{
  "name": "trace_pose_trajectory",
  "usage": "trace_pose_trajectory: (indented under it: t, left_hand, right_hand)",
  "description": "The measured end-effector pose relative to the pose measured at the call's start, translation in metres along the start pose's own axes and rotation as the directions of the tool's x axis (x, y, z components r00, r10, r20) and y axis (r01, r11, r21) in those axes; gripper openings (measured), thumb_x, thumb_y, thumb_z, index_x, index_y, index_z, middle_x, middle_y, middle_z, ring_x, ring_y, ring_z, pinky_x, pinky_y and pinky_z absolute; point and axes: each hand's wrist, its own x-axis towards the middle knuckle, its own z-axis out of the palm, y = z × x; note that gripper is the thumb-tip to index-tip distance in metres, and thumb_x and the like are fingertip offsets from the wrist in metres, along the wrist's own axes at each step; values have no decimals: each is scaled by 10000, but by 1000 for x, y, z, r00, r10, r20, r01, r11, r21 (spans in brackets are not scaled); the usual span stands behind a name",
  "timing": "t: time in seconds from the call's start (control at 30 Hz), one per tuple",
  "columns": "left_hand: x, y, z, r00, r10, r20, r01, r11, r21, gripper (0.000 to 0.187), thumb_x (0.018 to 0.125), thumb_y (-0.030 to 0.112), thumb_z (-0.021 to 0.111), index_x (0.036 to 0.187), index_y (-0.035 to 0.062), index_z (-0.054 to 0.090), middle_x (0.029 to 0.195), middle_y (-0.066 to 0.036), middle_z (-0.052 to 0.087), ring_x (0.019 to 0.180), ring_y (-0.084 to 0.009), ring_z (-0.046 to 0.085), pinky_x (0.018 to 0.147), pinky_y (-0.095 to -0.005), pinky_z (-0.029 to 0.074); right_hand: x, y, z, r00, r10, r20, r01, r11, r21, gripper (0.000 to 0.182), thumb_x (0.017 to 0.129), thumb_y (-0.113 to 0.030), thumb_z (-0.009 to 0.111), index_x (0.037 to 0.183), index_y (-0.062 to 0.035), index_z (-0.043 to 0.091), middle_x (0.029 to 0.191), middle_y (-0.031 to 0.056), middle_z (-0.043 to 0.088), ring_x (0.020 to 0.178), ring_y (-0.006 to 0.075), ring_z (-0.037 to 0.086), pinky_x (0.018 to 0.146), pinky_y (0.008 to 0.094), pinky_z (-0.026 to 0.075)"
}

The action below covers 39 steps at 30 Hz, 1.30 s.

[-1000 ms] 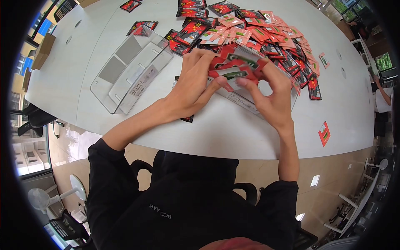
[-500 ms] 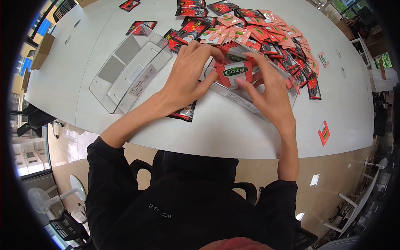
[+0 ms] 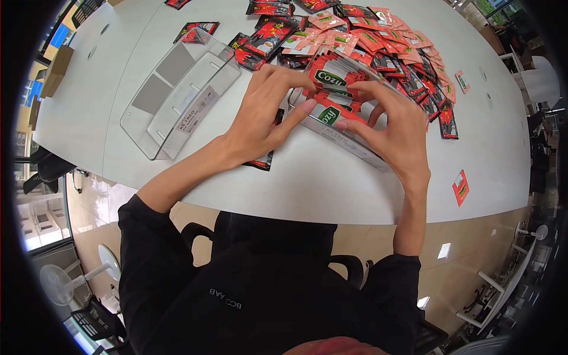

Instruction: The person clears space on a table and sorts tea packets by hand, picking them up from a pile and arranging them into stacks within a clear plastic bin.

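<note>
Near the table's front, a clear plastic bin [image 3: 370,155] holds a row of red packets standing on edge, one marked Cozy [image 3: 330,78]. In front of that row a red-and-white Cozy sachet [image 3: 326,112] leans at a slant inside the bin. My left hand [image 3: 266,106] has its thumb on the sachet's left corner, fingers curled over the packets behind. From the right, my right hand [image 3: 393,127] pinches around the same sachet, thumb at its lower edge. Beneath my left wrist lies a black-and-red packet [image 3: 260,163], partly covered.
A second clear bin [image 3: 148,130] with a white label stands to the left. Behind the hands spreads a heap of black-and-red packets [image 3: 273,35] and pink sachets [image 3: 370,40]. One red sachet [image 3: 461,187] lies near the right front edge.
The Cozy sachet has gone down into the bin and turned to a slant, showing the row behind it. Both hands have spread slightly apart; the view has shifted a little.
</note>
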Motion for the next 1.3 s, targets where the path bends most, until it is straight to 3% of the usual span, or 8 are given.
trace_pose_trajectory:
  t: [0.17,0.27,0.5,0.7,0.8,0.9,1.17,1.3]
  left_hand:
    - [-1,4,5,999,-47,-11,46,998,-53,232,892,100,713,1102,65,623,1173,-93,652,1066,-277,544,962,-405,395]
    - [-2,4,5,1000,-30,-10,30,999,34,258,881,135,731,1110,78,625,1206,-84,626,1095,-277,521,964,-405,390]
    - [-3,3,6,999,-28,-18,29,998,62,303,871,156,749,1134,80,618,1216,-88,622,1109,-284,517,964,-408,402]
    - [-6,5,5,999,-28,-36,28,1000,6,459,864,111,778,1240,30,527,1217,-103,649,1144,-289,574,1015,-422,423]
    - [-8,6,8,996,-91,-24,90,995,-34,496,860,97,789,1262,31,506,1229,-100,655,1148,-271,586,1017,-404,445]
    - [-8,8,12,985,-154,-80,137,972,-190,508,860,81,788,1274,36,496,1238,-107,658,1144,-262,587,1004,-378,464]
    - [-3,4,7,986,9,-166,-2,999,45,425,812,175,817,1182,80,631,1119,-59,656,1054,-251,529,929,-390,379]
    - [-2,1,9,991,15,-135,-10,999,38,348,820,189,808,1113,95,646,1068,-48,660,997,-237,530,887,-378,362]
  right_hand:
    - [0,-1,0,998,-20,52,15,995,99,480,741,-336,856,1147,-145,687,894,22,743,660,170,695,591,322,496]
    - [-2,1,2,995,-43,87,44,999,-10,430,787,-367,820,1131,-145,689,877,46,744,651,195,687,590,337,495]
    - [-1,-1,2,996,-49,75,46,998,33,432,812,-411,788,1142,-150,689,937,62,757,681,211,698,589,337,486]
    - [0,2,2,988,-151,28,147,983,108,392,811,-315,803,1137,-132,688,977,54,755,691,214,689,595,349,489]
    - [1,0,-3,983,-56,173,48,998,51,375,807,-267,807,1129,-120,685,943,57,750,710,214,698,605,353,498]
    - [1,1,2,989,-88,120,88,996,1,361,814,-264,805,1120,-116,684,899,65,742,691,205,698,603,349,505]
    - [3,3,10,987,-71,-142,89,988,124,316,859,-217,769,1153,-128,691,860,84,736,666,241,697,622,340,524]
    - [4,8,14,992,-109,-58,112,992,65,342,876,-197,749,1206,-146,678,860,92,734,695,245,704,625,352,524]
